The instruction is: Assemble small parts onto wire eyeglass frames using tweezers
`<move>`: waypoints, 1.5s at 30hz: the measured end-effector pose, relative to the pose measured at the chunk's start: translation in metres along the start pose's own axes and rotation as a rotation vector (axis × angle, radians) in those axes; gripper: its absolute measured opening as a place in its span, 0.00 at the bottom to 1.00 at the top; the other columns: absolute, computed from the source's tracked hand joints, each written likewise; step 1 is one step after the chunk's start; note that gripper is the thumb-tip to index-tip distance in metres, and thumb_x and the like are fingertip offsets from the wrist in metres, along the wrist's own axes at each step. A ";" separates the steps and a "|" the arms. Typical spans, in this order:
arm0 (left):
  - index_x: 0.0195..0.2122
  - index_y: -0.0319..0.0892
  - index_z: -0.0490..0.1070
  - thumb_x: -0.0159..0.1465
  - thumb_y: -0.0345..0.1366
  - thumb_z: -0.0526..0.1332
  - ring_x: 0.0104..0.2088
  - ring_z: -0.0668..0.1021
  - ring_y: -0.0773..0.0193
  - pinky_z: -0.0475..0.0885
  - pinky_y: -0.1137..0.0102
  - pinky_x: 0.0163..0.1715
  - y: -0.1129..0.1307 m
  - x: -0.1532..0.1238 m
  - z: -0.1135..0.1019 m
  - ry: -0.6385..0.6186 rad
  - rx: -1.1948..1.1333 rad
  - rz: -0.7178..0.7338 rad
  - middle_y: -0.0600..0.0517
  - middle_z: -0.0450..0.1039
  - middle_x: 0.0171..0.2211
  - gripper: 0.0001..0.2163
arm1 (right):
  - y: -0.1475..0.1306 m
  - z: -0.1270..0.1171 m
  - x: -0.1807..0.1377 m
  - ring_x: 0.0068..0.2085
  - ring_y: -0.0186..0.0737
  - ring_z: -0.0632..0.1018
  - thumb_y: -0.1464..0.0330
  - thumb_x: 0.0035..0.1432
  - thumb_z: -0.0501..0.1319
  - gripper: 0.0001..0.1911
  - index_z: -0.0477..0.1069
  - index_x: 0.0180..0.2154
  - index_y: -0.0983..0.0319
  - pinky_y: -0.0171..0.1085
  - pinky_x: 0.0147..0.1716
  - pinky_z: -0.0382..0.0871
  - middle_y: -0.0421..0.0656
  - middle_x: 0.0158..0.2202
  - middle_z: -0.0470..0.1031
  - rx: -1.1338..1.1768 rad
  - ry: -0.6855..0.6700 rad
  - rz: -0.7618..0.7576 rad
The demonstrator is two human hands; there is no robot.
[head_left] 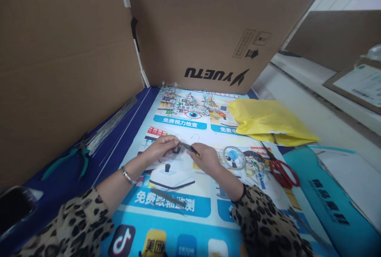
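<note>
My left hand (pixel 164 146) is closed in a pinch at the middle of the printed sheet, with thin wire at its fingertips. A pair of narrow-nosed pliers (pixel 187 146) sits in my right hand (pixel 206 158), its dark jaws pointing left and meeting the left fingertips. Thin bent wire (pixel 195 138) curves just above the pliers. To the right of that hand lies a clear round roll (pixel 234 157). Several short dark wire pieces (pixel 168 198) rest on the sheet below my hands. Most of the pliers' handles are hidden in my palm.
Tangled wire shapes (pixel 190 104) lie at the back of the sheet. At left are a bundle of straight wires (pixel 111 125), teal-handled pliers (pixel 81 159) and a phone (pixel 16 209). At right are red scissors (pixel 284 172) and a yellow bag (pixel 268 120). Cardboard (pixel 208 22) stands behind.
</note>
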State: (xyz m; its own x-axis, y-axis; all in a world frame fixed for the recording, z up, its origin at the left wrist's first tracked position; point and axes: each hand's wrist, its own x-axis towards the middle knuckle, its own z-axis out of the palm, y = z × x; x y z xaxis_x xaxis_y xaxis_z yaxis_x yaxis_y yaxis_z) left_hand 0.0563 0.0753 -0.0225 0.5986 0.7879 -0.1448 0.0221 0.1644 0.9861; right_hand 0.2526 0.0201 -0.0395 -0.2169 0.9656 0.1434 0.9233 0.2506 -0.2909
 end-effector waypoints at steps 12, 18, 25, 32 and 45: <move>0.27 0.37 0.67 0.55 0.42 0.60 0.14 0.55 0.79 0.45 0.77 0.14 -0.002 0.001 0.000 0.020 0.009 -0.053 0.55 0.64 0.21 0.11 | -0.003 0.000 -0.001 0.36 0.36 0.73 0.59 0.60 0.52 0.12 0.68 0.36 0.60 0.32 0.33 0.58 0.41 0.34 0.73 0.026 -0.016 0.001; 0.26 0.38 0.66 0.54 0.43 0.60 0.15 0.57 0.78 0.49 0.78 0.14 -0.002 0.001 0.001 0.051 0.104 -0.061 0.57 0.62 0.20 0.12 | -0.001 -0.003 -0.001 0.38 0.37 0.71 0.59 0.60 0.51 0.13 0.68 0.36 0.60 0.32 0.35 0.59 0.43 0.34 0.72 -0.015 -0.009 -0.051; 0.25 0.38 0.67 0.56 0.40 0.57 0.18 0.60 0.74 0.53 0.76 0.18 -0.004 0.002 0.000 0.051 0.206 -0.007 0.55 0.62 0.21 0.10 | -0.005 -0.012 -0.001 0.38 0.38 0.71 0.62 0.60 0.52 0.11 0.68 0.36 0.60 0.32 0.34 0.58 0.43 0.34 0.72 -0.111 -0.034 -0.045; 0.26 0.38 0.70 0.56 0.39 0.56 0.22 0.63 0.70 0.56 0.74 0.23 -0.004 0.002 -0.001 0.056 0.292 0.066 0.54 0.63 0.21 0.09 | -0.008 -0.013 -0.001 0.37 0.38 0.71 0.61 0.60 0.52 0.11 0.68 0.37 0.60 0.32 0.32 0.57 0.43 0.34 0.73 -0.154 -0.064 -0.022; 0.26 0.38 0.70 0.56 0.40 0.56 0.21 0.62 0.71 0.56 0.76 0.21 0.004 -0.001 0.005 0.097 0.283 0.056 0.56 0.61 0.19 0.11 | -0.006 -0.011 0.003 0.36 0.35 0.73 0.60 0.60 0.52 0.11 0.68 0.35 0.59 0.32 0.31 0.57 0.40 0.34 0.74 -0.022 -0.120 0.061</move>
State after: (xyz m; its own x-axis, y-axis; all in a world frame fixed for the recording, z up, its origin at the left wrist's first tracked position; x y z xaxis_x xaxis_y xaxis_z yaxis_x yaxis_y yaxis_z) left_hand 0.0596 0.0727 -0.0181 0.5260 0.8464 -0.0832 0.2219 -0.0421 0.9742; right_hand 0.2501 0.0204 -0.0274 -0.1949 0.9808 0.0118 0.9426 0.1906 -0.2743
